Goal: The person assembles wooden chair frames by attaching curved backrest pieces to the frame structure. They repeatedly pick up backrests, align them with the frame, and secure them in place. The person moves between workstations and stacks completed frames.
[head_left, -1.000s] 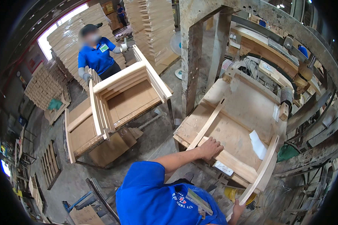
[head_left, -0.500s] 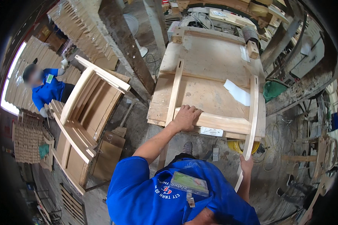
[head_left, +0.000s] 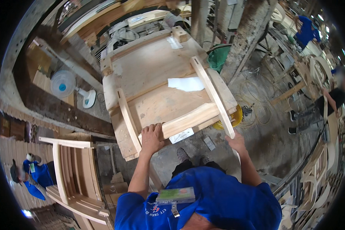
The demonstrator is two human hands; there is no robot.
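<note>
A pale wooden frame lies on the plywood-topped workbench (head_left: 149, 59). It has a broad, slightly curved rail (head_left: 191, 119) between a left upright (head_left: 128, 119) and a longer right upright (head_left: 212, 92). My left hand (head_left: 152, 140) is closed over the rail's left end, by the joint with the left upright. Past the bench's near edge, my right hand (head_left: 236, 142) wraps round the lower part of the right upright. A white sheet (head_left: 186, 84) rests on the bench between the uprights, and a white label or paper (head_left: 181, 135) shows at the near edge below the rail.
A yellow bucket (head_left: 237, 116) stands under the bench's right corner, near a concrete post (head_left: 249, 36) and green bag (head_left: 217, 57). Left are a fan (head_left: 63, 83) and stacked wooden frames (head_left: 71, 172) beside a co-worker (head_left: 38, 176). Another person (head_left: 329, 97) works at right; hoses cross the floor.
The view has turned to the right, so the bench appears farther left and tilted. Both hands keep their hold on the wooden frame, whose pose on the bench looks much the same.
</note>
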